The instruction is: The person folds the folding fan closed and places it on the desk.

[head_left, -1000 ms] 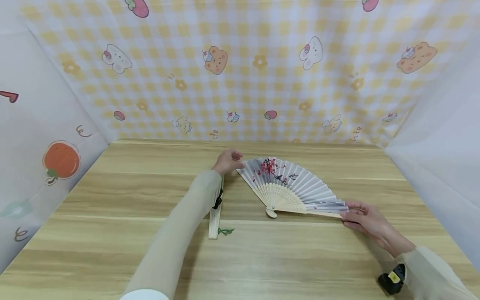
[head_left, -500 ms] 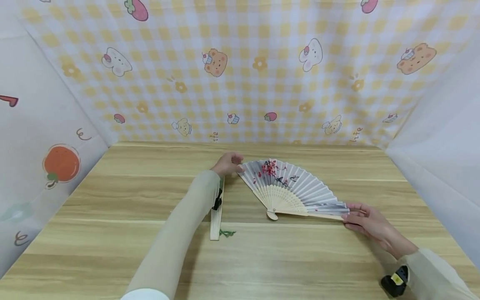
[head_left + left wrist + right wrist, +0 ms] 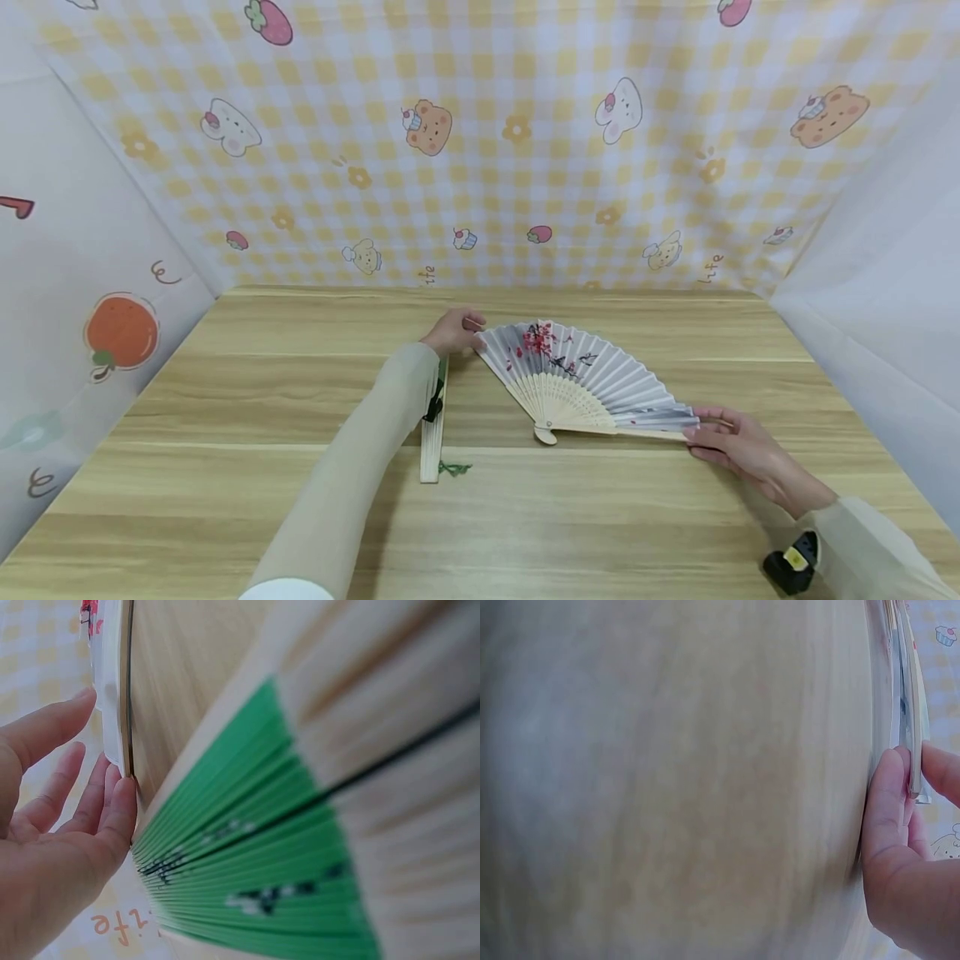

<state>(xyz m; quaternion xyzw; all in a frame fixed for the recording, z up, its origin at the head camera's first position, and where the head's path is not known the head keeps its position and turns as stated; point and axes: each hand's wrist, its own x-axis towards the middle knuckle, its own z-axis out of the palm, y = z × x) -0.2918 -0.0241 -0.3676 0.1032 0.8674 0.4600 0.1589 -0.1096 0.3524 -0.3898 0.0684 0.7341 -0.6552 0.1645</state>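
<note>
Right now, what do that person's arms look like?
The left sleeve and right sleeve are plain beige. The left one shows a white band. A black gadget with a yellow patch sits by the right sleeve; a black piece by the left.

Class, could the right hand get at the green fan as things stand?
Probably not without letting go: the right hand pinches one end of the white fan. Otherwise the way to the near end of the green fan looks free, though the left sleeve hides part of it.
</note>
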